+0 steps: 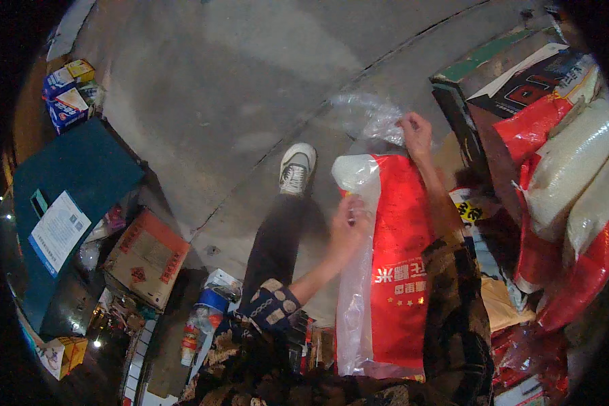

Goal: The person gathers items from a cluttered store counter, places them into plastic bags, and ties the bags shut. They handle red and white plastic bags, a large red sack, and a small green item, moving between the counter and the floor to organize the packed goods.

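Observation:
A long red and white woven plastic sack (pixel 403 254), printed with characters and stars, lies along the person's lap or leg. My left hand (pixel 352 221) is at the sack's pale left side near its far end, blurred; whether it grips the sack is unclear. Beyond the sack's far end, my right hand (pixel 416 134) pinches the edge of a crumpled clear plastic bag (pixel 370 119), which spreads out over the grey floor. The right forearm passes along the sack's right edge.
Filled red and white sacks (pixel 568 172) lean at right beside a dark box (pixel 525 86). At left are a teal table (pixel 81 152) with a printed sheet (pixel 63 231), a cardboard box (pixel 147 259) and small blue boxes (pixel 68 109). A white sneaker (pixel 298 167) rests on the concrete floor (pixel 213 101).

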### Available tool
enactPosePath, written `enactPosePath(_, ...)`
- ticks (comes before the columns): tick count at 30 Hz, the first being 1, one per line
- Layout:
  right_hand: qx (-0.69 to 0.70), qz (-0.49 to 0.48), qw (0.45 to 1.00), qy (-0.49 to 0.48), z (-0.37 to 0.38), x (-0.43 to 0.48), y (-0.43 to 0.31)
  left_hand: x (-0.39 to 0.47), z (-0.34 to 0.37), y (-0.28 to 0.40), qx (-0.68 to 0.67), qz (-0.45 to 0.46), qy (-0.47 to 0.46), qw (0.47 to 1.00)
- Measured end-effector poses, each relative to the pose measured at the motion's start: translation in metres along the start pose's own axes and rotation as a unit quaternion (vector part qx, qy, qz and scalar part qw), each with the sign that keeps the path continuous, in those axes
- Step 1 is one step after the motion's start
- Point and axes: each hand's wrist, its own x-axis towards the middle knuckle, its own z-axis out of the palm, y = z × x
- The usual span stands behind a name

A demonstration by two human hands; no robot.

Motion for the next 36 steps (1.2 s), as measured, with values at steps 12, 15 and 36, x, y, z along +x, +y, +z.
enactPosePath(12,0.41,0.338,0.846,-0.051,-0.051,-0.108,-0.083,0.031,-0.019,0.034,-0.341,-0.043,-0.055,0.938)
enactPosePath(15,0.376,0.314,0.861,-0.134,-0.06,-0.119,-0.083,0.03,-0.018,0.04,-0.379,-0.012,-0.116,0.918)
enactPosePath(36,0.308,0.271,0.908,0.087,-0.129,-0.171,-0.116,-0.012,-0.003,0.086,-0.272,0.029,0.018,0.962)
